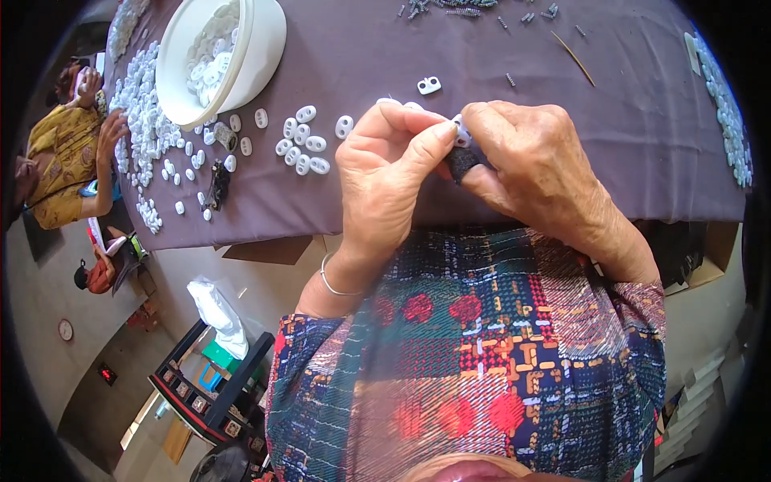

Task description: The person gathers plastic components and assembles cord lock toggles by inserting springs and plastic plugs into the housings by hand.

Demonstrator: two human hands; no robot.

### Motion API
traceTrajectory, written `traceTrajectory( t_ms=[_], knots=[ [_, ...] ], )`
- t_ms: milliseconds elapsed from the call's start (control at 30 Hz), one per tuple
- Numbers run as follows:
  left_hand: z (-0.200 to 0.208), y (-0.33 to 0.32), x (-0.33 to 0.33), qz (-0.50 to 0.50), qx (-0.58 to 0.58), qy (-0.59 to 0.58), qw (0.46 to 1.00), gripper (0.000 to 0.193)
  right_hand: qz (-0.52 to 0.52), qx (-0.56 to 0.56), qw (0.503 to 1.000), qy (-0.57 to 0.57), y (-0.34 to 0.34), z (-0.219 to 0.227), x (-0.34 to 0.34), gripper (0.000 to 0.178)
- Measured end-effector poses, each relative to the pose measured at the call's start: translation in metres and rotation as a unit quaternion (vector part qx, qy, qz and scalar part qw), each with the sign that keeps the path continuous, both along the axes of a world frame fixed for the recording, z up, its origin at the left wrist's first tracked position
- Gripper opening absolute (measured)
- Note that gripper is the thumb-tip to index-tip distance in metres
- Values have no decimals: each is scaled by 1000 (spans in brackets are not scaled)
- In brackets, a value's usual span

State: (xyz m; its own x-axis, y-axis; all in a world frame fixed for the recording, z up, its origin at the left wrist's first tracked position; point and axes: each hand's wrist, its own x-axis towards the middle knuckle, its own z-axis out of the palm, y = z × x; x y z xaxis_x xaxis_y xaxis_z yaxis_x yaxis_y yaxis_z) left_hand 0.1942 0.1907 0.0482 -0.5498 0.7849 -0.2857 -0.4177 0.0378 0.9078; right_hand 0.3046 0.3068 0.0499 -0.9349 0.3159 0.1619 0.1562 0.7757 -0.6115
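Both hands are raised over the near edge of the cloth-covered table, fingertips meeting. Between them is a small white oval cord lock (461,133) with holes, mostly covered by fingers. My left hand (377,181) pinches at its left side with thumb and forefinger. My right hand (540,157) is closed on it from the right, a black wrap (463,163) around the thumb. Just beyond the hands lies a single cord lock with dark holes (429,85). Left of my left hand sits a loose group of white two-hole cord lock pieces (315,144). More white pieces show partly behind my fingers.
A white tub (265,56) of white pieces tilts at the back left, beside a large spread of pieces (140,104). Small metal springs (462,11) and a thin stick (574,60) lie at the back. More pieces (727,112) line the right edge. Another person (64,153) sits at left.
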Motion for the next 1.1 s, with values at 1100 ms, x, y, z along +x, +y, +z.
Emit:
traceTrajectory(
  t_ms=[1100],
  knots=[
    [7,0,-7,-63,-93,122,986,8,49,20,998,25,4,-17,-4,23]
  ],
)
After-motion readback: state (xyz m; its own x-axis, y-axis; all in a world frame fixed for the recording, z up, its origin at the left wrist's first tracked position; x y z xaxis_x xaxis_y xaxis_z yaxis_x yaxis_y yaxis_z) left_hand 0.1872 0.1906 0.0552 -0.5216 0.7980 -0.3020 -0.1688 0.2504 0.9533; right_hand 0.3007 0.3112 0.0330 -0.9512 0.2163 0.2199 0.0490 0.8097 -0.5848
